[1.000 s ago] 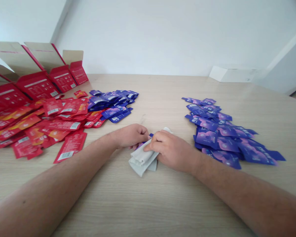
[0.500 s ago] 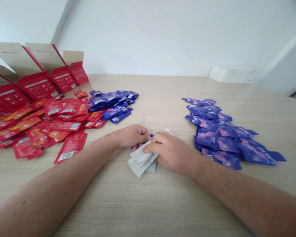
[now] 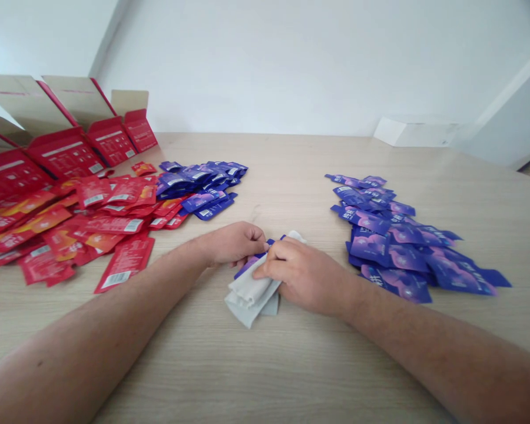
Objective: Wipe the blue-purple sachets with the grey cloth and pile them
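Near the middle of the wooden table (image 3: 265,365), my left hand (image 3: 236,242) pinches the edge of a purple sachet (image 3: 247,267). My right hand (image 3: 304,274) is closed on a folded white cloth (image 3: 249,288), its thumb pressing on top. The cloth lies over part of the sachet, and its loose folds hang down toward me. The hands are close together, and my right fingertips hide part of both items.
Red sachets (image 3: 123,265) are heaped at the left beside open red boxes (image 3: 66,153). Purple sachets lie in a pile (image 3: 207,182) left of centre and another pile (image 3: 401,247) at the right. A white box (image 3: 415,132) stands at the back right.
The white cloth has slid slightly down and left with my right fingers. More of the purple sachet now shows between my hands. My left hand has hardly moved.
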`<move>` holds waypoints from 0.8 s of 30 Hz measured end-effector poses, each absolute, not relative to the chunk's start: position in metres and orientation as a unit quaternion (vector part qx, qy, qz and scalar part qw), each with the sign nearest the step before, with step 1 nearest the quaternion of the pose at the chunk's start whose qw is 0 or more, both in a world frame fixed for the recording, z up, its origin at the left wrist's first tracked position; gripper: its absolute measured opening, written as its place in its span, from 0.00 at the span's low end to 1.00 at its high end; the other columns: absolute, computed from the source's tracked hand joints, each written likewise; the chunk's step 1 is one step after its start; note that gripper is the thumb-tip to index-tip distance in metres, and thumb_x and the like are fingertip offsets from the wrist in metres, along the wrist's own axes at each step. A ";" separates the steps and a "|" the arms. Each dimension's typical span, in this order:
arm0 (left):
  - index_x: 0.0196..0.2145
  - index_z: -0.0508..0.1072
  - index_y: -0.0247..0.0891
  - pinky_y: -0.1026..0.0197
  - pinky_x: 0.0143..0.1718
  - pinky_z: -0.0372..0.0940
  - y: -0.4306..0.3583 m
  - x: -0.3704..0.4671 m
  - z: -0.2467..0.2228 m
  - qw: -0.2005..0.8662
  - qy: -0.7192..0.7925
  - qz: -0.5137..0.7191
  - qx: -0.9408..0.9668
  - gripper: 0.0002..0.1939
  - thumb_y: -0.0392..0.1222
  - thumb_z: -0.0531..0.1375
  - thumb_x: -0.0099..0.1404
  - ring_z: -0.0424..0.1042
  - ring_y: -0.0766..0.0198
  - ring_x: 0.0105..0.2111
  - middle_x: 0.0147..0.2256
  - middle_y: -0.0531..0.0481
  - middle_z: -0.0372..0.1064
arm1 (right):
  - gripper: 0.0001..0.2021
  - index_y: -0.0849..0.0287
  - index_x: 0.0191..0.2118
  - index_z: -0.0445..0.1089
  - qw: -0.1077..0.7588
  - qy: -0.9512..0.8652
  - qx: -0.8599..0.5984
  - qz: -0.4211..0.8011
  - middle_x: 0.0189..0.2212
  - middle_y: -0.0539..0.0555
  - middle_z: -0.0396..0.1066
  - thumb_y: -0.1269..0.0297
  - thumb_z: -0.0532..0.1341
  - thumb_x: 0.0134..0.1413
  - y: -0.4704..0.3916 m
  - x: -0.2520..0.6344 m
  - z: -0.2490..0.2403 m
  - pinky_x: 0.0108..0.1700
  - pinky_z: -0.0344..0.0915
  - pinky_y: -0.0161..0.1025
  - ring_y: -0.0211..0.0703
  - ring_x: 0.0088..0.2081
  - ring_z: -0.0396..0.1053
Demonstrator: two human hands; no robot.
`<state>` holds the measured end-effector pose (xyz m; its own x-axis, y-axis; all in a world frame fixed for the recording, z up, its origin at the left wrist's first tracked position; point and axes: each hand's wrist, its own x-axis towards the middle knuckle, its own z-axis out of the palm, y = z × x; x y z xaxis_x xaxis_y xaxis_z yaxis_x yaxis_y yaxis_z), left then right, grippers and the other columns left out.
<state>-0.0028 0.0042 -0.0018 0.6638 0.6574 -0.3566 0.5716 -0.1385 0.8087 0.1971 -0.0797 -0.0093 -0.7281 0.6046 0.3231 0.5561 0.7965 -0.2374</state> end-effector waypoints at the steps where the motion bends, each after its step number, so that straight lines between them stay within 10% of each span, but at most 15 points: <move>1: 0.30 0.70 0.38 0.70 0.12 0.53 0.004 -0.003 -0.002 0.514 0.409 0.044 0.753 0.14 0.52 0.58 0.63 0.60 0.72 0.14 0.18 0.58 0.63 | 0.17 0.55 0.49 0.74 0.202 -0.921 -0.326 0.063 0.41 0.55 0.69 0.76 0.60 0.55 -0.079 0.198 -0.009 0.49 0.63 0.44 0.46 0.45 0.65; 24: 0.30 0.70 0.38 0.70 0.12 0.52 0.005 -0.004 -0.003 0.518 0.404 0.042 0.753 0.12 0.49 0.57 0.64 0.59 0.72 0.14 0.17 0.58 0.62 | 0.17 0.56 0.49 0.73 0.208 -0.911 -0.350 0.061 0.41 0.56 0.69 0.76 0.59 0.55 -0.076 0.200 -0.011 0.49 0.63 0.43 0.45 0.45 0.65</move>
